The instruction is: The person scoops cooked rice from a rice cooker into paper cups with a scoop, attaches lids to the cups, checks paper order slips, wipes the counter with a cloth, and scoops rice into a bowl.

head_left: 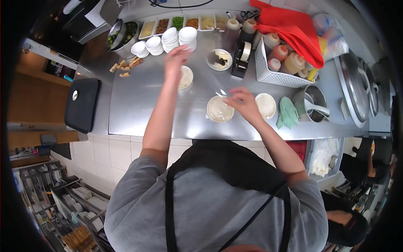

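Use a light touch with your right hand (pixel 247 106) beside the lidded bowl (pixel 219 110); your left hand (pixel 175 63) is beyond it, both grips unclear.

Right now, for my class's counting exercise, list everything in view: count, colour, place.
Counter: one, steel, centre
Round tubs: three, pale, near the hands
Cup stacks: four, white, behind
Food containers: five, mixed contents, back edge
Bowl: one, white, beside dispenser
Tape dispenser: one, black, left of basket
Basket: one, white, holding bottles
Bottles: several, orange and cream, mostly in basket
Red sheet: apparently one, over basket
Cloth: one, green, right
Pot: one, steel, right
Lids: at least two, steel, far right
Tray: one, black, left
Racks: several, grey, lower left
Other people: at least one, dark clothing, lower right
Apron: one, black, on the wearer
Left hand: one, blurred, by a tub
Right hand: one, by the middle tub
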A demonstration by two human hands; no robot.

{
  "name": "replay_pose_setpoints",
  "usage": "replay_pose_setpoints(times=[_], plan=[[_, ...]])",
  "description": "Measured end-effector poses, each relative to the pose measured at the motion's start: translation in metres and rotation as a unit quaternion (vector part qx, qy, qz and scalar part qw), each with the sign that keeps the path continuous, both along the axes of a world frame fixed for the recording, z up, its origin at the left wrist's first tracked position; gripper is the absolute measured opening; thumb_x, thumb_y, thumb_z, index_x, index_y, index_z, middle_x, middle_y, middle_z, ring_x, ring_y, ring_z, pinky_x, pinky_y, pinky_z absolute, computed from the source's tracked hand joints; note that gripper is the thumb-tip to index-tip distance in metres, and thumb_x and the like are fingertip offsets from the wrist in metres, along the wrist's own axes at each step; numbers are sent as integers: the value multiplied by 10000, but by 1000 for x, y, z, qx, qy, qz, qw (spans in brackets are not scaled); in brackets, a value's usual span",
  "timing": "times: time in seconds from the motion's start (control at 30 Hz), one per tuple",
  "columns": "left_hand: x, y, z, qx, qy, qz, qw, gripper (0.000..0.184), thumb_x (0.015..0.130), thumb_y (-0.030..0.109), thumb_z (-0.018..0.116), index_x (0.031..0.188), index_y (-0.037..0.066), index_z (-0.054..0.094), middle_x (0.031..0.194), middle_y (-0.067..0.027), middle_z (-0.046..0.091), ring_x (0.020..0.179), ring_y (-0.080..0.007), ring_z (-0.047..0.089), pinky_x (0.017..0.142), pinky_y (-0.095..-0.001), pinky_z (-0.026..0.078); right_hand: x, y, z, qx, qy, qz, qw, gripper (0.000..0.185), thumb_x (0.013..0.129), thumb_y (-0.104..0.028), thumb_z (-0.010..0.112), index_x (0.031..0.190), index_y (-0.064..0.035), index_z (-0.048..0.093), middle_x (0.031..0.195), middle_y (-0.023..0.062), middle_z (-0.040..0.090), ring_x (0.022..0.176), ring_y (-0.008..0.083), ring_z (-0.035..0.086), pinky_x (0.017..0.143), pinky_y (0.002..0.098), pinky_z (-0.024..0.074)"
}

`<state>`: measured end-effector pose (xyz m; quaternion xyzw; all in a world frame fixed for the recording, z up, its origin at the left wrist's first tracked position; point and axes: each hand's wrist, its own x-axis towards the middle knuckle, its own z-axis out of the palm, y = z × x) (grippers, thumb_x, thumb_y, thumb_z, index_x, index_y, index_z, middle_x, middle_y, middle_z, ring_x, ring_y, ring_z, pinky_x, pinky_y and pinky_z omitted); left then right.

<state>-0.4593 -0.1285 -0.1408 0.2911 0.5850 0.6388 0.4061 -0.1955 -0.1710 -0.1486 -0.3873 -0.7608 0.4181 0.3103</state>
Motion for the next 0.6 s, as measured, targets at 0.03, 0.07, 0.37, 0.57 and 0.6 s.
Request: replay_pose_setpoints(times=[0.03,0.07,0.37,0.57,0.6], plan=[[-19,-10,5,-18,-9,46,999,244,702,97,673,937,74,615,916,-20,608,836,-92,537,727,-254,385,-20,12,2,33,-14,34,999,268,716,-269,666,651,-14,613,802,134,584,761,223,553,661,325,431],[-37,-17,0,-25,2,92,995,226,701,92,673,919,66,616,889,-21,614,808,-96,546,695,-260,398,-42,23,0,-39,-36,75,996,307,716,-314,658,643,-20,617,726,132,587,701,229,560,647,325,434],[-92,-18,-150,-191,110,-7,975,163,792,169,526,775,54,640,606,-74,589,446,-132,505,387,-286,396,-147,102,-121,-110,-208,236,943,300,630,-307,741,754,-46,661,667,72,641,604,151,585,598,297,449],[-83,-28,-123,-242,172,0,955,204,726,119,609,910,81,530,551,-63,526,382,-152,478,347,-296,379,-161,92,-92,55,-301,215,928,690,506,-365,803,1087,-93,551,1019,89,602,934,269,570,777,371,451],[-83,-27,-124,-249,200,-15,947,251,712,117,625,934,94,509,554,-67,523,390,-155,487,352,-291,387,-162,91,-86,65,-300,224,925,690,506,-365,803,1087,-93,551,1019,89,602,934,269,570,777,371,451]])
